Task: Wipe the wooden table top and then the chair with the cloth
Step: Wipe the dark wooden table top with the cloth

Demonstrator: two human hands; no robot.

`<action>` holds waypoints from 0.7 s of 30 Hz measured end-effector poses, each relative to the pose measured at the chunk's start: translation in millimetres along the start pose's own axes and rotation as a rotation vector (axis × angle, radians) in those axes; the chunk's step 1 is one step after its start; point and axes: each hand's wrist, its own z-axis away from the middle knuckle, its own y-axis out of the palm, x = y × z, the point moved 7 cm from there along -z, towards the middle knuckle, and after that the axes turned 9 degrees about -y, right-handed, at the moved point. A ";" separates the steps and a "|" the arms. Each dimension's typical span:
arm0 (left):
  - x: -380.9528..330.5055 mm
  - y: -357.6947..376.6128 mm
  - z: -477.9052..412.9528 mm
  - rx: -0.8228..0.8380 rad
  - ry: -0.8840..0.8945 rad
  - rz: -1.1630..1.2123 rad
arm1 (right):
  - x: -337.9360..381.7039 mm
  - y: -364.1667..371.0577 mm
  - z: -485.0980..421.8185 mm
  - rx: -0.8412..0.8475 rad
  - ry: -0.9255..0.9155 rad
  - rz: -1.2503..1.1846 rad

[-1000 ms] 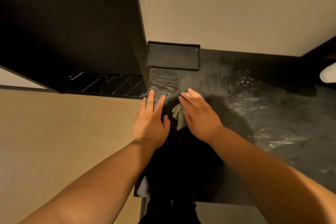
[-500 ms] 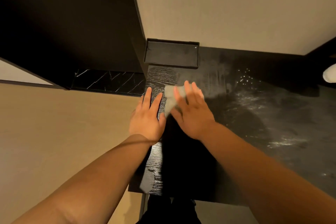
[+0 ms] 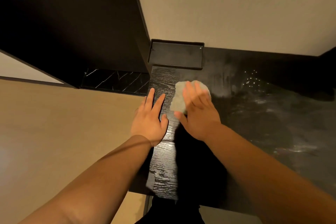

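single head cam, worn, looks steeply down and forward at the counter (image 3: 163, 85) left end near the wall, both forearms close in frame

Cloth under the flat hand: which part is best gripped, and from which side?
Probably the bunched left edge of the cloth, pinched from above-left: it bulges clear of the right hand, whose flat fingers press the rest onto the table top.

- The dark wood-grain table top (image 3: 163, 160) bears pale streaks toward its far edge, possibly damp.
- A shallow black tray (image 3: 175, 55) sits at its far left corner.
- A pale cloth (image 3: 179, 96) lies near the left edge, just short of the tray.
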 end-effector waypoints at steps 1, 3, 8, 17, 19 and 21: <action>-0.1 -0.1 -0.6 0.000 0.005 -0.001 | 5.2 3.9 13.7 -0.010 -0.053 -0.015; 0.3 0.2 -1.6 -0.003 0.007 -0.009 | 5.2 8.1 24.7 0.001 -0.123 -0.017; 1.4 2.0 -1.7 -0.004 0.002 -0.008 | -18.4 3.8 -23.6 0.015 -0.130 -0.010; -0.3 -0.7 -1.6 -0.005 0.015 0.018 | -2.2 2.9 1.9 -0.005 -0.116 -0.001; 0.9 0.2 -1.6 -0.004 0.008 0.025 | -8.3 1.0 -10.8 0.020 -0.090 -0.005; 1.0 0.8 -1.3 -0.005 0.011 0.027 | -14.4 -0.2 -36.1 0.050 -0.010 -0.024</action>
